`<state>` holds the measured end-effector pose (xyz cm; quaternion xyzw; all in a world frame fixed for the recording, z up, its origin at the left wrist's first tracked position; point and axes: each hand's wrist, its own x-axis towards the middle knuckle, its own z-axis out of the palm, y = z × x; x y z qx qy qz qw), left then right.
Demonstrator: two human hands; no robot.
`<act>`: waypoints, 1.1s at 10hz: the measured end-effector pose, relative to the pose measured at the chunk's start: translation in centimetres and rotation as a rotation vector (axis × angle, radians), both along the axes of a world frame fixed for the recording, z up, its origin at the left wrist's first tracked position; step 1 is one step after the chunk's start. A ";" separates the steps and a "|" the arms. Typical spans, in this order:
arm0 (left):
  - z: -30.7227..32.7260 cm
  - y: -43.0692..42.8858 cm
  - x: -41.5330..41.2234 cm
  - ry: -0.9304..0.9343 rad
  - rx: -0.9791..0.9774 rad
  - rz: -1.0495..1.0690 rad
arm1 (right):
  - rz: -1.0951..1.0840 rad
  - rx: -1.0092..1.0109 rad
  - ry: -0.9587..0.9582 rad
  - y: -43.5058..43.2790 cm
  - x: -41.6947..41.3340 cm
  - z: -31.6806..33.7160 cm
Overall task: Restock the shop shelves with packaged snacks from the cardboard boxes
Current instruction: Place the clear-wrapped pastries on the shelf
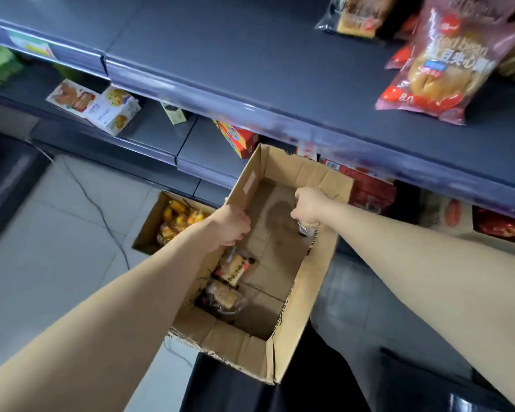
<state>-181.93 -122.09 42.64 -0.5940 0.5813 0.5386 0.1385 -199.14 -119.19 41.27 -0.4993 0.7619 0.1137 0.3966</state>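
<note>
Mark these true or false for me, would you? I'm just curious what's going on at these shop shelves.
1. The large cardboard box is filled to the top. False: only a few packets lie in its near left corner.
2. The left hand grips the box's left wall. True.
3. A second box, holding yellow-orange packets, sits on the floor. True.
4. The pink bread bag lies inside the large box. False: it lies on the upper shelf.
5. The right hand rests on a shelf. False: it is inside the large box, apparently pinching a clear-wrapped packet.
</note>
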 end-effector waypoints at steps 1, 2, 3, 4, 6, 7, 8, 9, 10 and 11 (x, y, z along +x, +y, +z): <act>-2.9 1.6 1.7 -0.138 -0.004 -0.204 | 0.019 0.081 0.066 0.2 0.0 -3.3; -5.6 2.7 2.6 -0.164 -0.020 -0.238 | -0.064 0.123 0.183 -0.3 0.4 -6.6; -8.5 3.6 2.8 -0.156 -0.081 -0.304 | -0.309 0.120 0.151 -0.8 0.5 -9.1; -11.3 4.4 3.0 -0.143 -0.132 -0.507 | -0.358 0.116 0.185 -1.5 0.5 -11.0; -14.4 4.6 1.9 -0.326 -0.172 -0.878 | -0.226 0.009 0.244 -1.7 -0.2 -12.3; -15.5 4.5 1.6 -0.364 -0.195 -0.903 | -0.116 -0.003 0.149 -1.9 -0.4 -11.4; -15.8 4.6 1.1 -0.460 -0.175 -0.901 | -0.080 0.024 -0.064 -2.3 -0.7 -10.0; -15.0 4.7 0.5 -0.502 -0.208 -1.025 | -0.161 0.022 -0.247 -2.3 -1.5 -8.3; -13.4 5.0 -0.3 -0.505 -0.265 -1.143 | -0.189 0.051 -0.323 -2.1 -2.3 -6.3; -10.9 5.2 -0.8 -0.407 -0.323 -1.106 | -0.202 0.040 -0.348 -1.8 -2.8 -4.2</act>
